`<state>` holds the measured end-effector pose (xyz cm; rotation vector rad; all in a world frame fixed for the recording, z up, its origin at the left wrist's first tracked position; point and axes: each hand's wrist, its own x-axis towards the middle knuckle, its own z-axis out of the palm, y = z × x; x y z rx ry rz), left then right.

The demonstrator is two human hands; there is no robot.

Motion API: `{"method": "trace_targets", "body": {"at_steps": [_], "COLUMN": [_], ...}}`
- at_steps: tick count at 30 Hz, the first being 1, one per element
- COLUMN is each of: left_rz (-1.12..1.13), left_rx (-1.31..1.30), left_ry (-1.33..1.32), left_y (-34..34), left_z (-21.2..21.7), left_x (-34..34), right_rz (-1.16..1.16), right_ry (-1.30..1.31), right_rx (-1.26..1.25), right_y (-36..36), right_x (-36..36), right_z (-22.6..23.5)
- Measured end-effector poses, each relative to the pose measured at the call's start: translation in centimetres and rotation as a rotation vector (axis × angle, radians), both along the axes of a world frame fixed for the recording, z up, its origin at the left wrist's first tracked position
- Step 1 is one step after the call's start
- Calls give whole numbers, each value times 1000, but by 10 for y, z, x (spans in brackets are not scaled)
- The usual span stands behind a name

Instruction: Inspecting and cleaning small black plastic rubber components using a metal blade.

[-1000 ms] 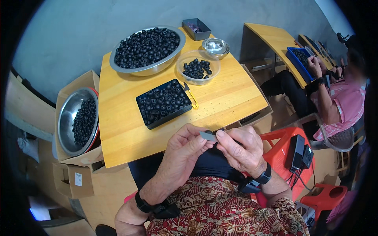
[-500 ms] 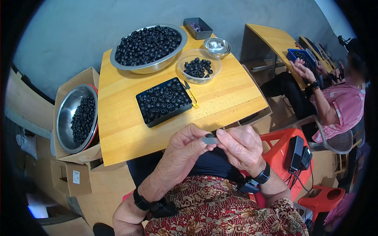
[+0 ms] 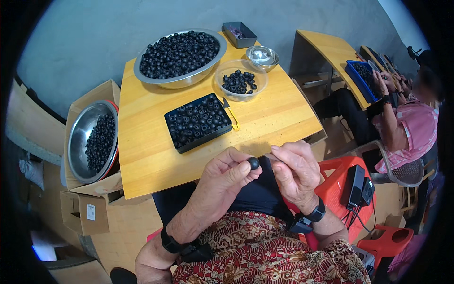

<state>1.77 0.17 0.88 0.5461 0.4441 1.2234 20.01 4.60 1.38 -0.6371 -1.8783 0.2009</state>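
Just past the table's near edge, my left hand (image 3: 231,171) pinches a small round black bead (image 3: 254,163) between thumb and fingers. To its right, my right hand (image 3: 297,171) grips a thin flat blade (image 3: 272,156), seen nearly edge-on, its tip pointing toward the bead but apart from it. Beyond my hands lies a rectangular black tray (image 3: 182,149) full of similar black pieces, many with a hole on top. Beside that tray rest small snips (image 3: 234,119) with a yellow handle.
On the table (image 3: 276,111) are a large metal basin (image 3: 189,81) heaped with black pieces, a clear plastic bowl (image 3: 241,97), a small metal bowl (image 3: 262,57) and a grey box (image 3: 246,41). Another basin (image 3: 79,146) stands left. A co-worker (image 3: 402,123) sits right, behind a red stool (image 3: 336,189).
My right hand has drawn the blade off the bead and slightly right. The bead has turned, showing its rounded side. The co-worker's hands have moved over the blue tray.
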Motion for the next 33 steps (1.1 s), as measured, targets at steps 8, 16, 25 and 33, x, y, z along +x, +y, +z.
{"method": "trace_targets", "body": {"at_steps": [8,16,25,33], "left_rz": [-8,15,45,47], "left_rx": [14,-15,-59,-88], "left_ry": [13,15,17,-22], "left_y": [1,1,0,-1], "left_z": [2,-2,4,-1], "left_x": [3,4,7,2], "right_rz": [59,62,65,10], "right_ry": [-46,-167,-229,-223], "right_rx": [-39,44,82,98], "right_y": [-9,-9,-9,-4], "right_x": [-7,-4,-1,1], "right_z": [10,9,12,8]}}
